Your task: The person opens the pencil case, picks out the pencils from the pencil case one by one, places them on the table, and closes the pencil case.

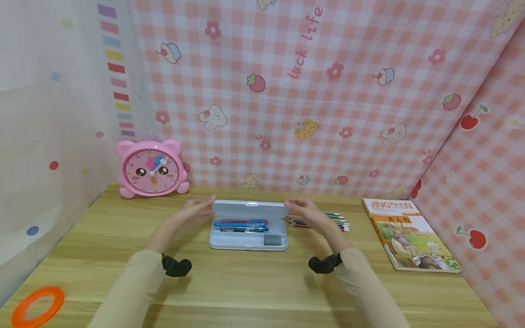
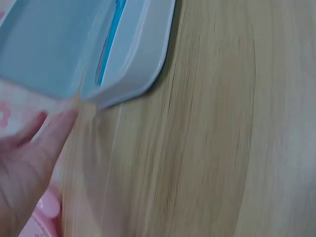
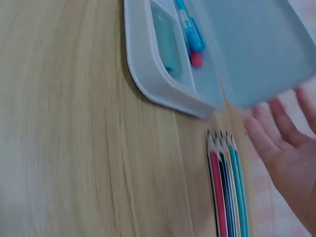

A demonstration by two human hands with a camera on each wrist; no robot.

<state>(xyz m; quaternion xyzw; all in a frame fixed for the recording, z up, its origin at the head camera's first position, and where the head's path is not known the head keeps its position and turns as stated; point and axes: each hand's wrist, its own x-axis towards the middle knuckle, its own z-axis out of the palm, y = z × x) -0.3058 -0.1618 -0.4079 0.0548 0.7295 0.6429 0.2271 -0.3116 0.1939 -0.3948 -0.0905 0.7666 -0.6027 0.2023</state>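
A white pencil case (image 1: 235, 243) lies on the table with its lid (image 1: 250, 210) raised at the back. Several pens (image 1: 242, 224), blue, red and dark, lie in its long compartment. A grey-green eraser-like block (image 1: 272, 240) fills the small front right one. At the lid's left end is my left hand (image 1: 190, 213), its fingers extended and the tips right by the lid's corner. My right hand (image 1: 309, 215) is at the other end, fingers loosely stretched; in the right wrist view its fingertips (image 3: 254, 123) overlap the lid's edge.
Sharpened pencils (image 3: 227, 187) lie in a row right of the case, partly under my right forearm in the head view. A pink bear-shaped clock (image 1: 152, 171) stands at the back left. A book (image 1: 410, 237) lies at the right, an orange ring (image 1: 20, 314) at the front left.
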